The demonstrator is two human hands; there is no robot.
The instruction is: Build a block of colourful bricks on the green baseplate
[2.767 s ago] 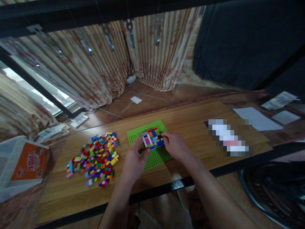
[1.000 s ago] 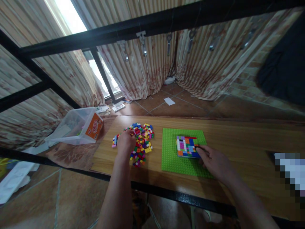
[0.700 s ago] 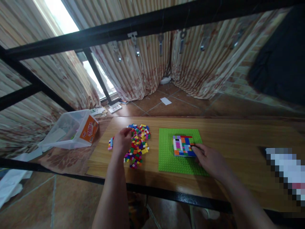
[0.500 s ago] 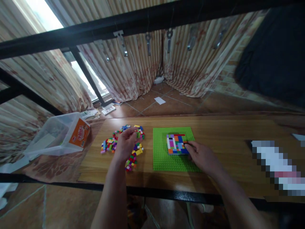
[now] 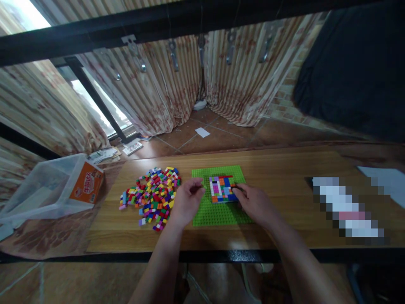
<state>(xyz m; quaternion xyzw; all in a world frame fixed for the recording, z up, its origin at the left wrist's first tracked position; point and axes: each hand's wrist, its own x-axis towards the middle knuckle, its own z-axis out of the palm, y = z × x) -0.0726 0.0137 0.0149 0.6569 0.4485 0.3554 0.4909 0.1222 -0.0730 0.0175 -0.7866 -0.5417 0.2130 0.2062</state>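
A green studded baseplate (image 5: 218, 217) lies on the wooden table, and on it sits a roughly square panel of colourful toy bricks (image 5: 221, 189). My right hand (image 5: 256, 204) is closed at the panel's right edge, thumb and fingers against it. Over the baseplate's left edge, my left hand (image 5: 190, 200) has its thumb and fingertips drawn together. Whatever is between those fingertips is too small to make out. Left of that hand spreads a pile of loose toy bricks (image 5: 155, 194) in many colours.
A clear plastic box (image 5: 47, 179) with an orange label stands left of the table (image 5: 278, 169). On the right lie a pixelated item (image 5: 344, 207) and a white sheet (image 5: 382, 181). A black bar (image 5: 104, 46) with metal hooks crosses above, before curtains.
My left hand has moved right, from above the loose bricks to the baseplate's left edge. The right hand stays at the brick panel's right edge. The whole view has shifted somewhat.
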